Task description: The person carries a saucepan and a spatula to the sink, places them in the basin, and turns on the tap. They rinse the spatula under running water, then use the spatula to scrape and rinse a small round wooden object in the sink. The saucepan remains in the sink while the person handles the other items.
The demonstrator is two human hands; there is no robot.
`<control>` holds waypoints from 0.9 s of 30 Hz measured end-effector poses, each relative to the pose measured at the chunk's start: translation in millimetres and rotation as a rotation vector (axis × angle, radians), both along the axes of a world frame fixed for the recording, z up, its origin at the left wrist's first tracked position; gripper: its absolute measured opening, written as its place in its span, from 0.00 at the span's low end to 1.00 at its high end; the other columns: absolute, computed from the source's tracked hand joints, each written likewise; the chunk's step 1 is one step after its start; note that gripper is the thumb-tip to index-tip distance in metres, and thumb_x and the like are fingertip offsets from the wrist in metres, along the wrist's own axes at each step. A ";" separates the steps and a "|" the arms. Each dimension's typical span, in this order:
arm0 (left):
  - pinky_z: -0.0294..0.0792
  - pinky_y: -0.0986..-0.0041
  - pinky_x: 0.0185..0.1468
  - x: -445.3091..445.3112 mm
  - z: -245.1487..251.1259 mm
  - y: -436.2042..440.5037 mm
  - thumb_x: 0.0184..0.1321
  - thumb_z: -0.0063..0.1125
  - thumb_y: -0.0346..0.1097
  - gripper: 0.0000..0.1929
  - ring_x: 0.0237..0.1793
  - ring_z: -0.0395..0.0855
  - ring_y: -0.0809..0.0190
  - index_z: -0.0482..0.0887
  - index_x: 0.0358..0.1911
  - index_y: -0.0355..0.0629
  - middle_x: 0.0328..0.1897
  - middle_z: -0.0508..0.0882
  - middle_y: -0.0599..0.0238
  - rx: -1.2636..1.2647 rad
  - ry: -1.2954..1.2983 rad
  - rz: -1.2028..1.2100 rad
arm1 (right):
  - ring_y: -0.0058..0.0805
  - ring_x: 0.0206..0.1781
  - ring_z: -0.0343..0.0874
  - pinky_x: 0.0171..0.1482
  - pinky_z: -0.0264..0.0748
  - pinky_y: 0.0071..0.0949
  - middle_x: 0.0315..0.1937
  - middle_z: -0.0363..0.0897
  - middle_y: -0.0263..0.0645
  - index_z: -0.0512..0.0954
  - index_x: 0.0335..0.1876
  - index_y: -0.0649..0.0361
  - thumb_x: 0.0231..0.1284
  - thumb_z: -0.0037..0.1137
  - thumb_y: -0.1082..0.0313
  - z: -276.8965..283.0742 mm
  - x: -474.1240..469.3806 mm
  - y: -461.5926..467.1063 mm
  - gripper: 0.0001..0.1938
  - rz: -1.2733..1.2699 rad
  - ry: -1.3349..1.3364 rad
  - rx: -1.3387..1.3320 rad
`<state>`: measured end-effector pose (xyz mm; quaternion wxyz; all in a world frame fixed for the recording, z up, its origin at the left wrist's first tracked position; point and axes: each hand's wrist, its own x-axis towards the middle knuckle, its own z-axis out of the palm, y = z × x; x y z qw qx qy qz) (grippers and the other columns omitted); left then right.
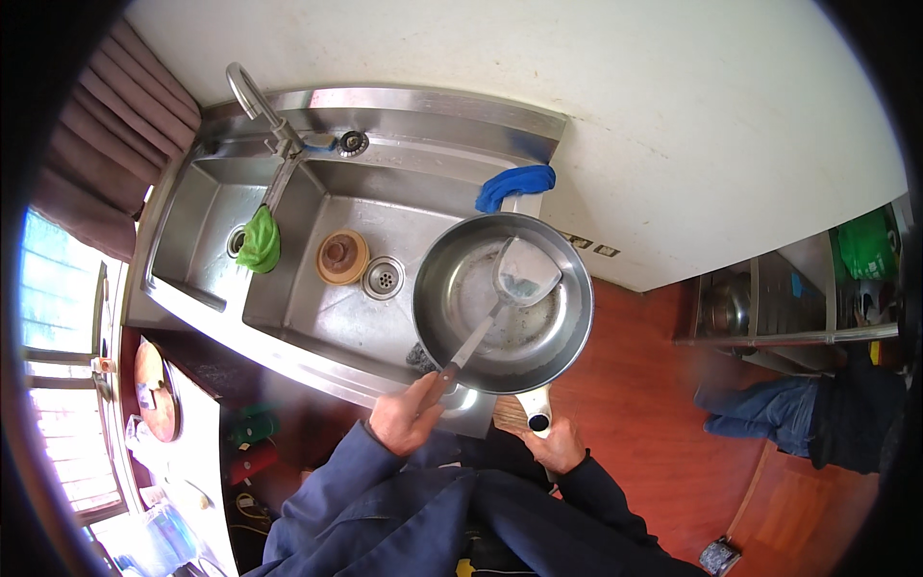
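Observation:
A deep metal frying pan (pixel 461 281) is held over the right end of the sink, its inside facing up. My right hand (pixel 559 446) grips its cream-coloured handle (pixel 535 404) close to my body. My left hand (pixel 405 415) is closed around the brown grip of a metal spatula (pixel 472 342). The broad spatula blade (pixel 530 272) lies over the inside of the pan; whether it touches the bottom I cannot tell. Part of a dark scouring pad (pixel 418 355) shows beside the pan's lower left rim.
The stainless steel double sink (pixel 310 306) holds a brown round lid (pixel 342 257) beside a drain. A green cloth (pixel 260 241) hangs over the divider, below the faucet (pixel 252 101). A blue cloth (pixel 515 186) drapes the back right corner. At right are metal shelves (pixel 789 337) and a person in jeans (pixel 764 411).

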<state>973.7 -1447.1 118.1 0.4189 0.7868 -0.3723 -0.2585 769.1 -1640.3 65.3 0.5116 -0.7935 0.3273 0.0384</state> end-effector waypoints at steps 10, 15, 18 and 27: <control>0.74 0.66 0.38 -1.4 18.4 11.4 0.54 0.61 0.30 0.24 0.32 0.85 0.45 0.74 0.55 0.29 0.33 0.84 0.43 -0.027 -0.002 -0.021 | 0.51 0.36 0.82 0.38 0.77 0.42 0.31 0.82 0.51 0.76 0.41 0.65 0.51 0.58 0.64 -7.1 -0.5 -2.9 0.14 0.016 -0.005 -0.016; 0.75 0.66 0.37 1.4 35.4 21.9 0.53 0.62 0.30 0.23 0.29 0.85 0.47 0.76 0.53 0.29 0.30 0.84 0.46 0.028 -0.002 -0.110 | 0.52 0.35 0.82 0.38 0.77 0.43 0.30 0.81 0.52 0.75 0.40 0.65 0.51 0.58 0.64 -5.1 -2.4 -6.4 0.14 0.043 -0.027 -0.036; 0.75 0.66 0.37 5.7 42.7 20.1 0.53 0.62 0.30 0.22 0.30 0.85 0.47 0.76 0.52 0.28 0.30 0.84 0.46 0.033 0.015 -0.156 | 0.52 0.35 0.82 0.39 0.77 0.44 0.31 0.81 0.53 0.75 0.40 0.65 0.51 0.58 0.63 -5.8 -0.5 -4.9 0.14 0.039 -0.055 -0.059; 0.76 0.66 0.41 35.1 57.5 19.7 0.53 0.59 0.28 0.20 0.35 0.86 0.44 0.78 0.51 0.30 0.35 0.84 0.42 0.088 -0.078 -0.239 | 0.54 0.36 0.81 0.38 0.76 0.46 0.31 0.81 0.54 0.75 0.40 0.65 0.54 0.59 0.60 -2.4 3.3 2.9 0.16 0.017 -0.053 -0.151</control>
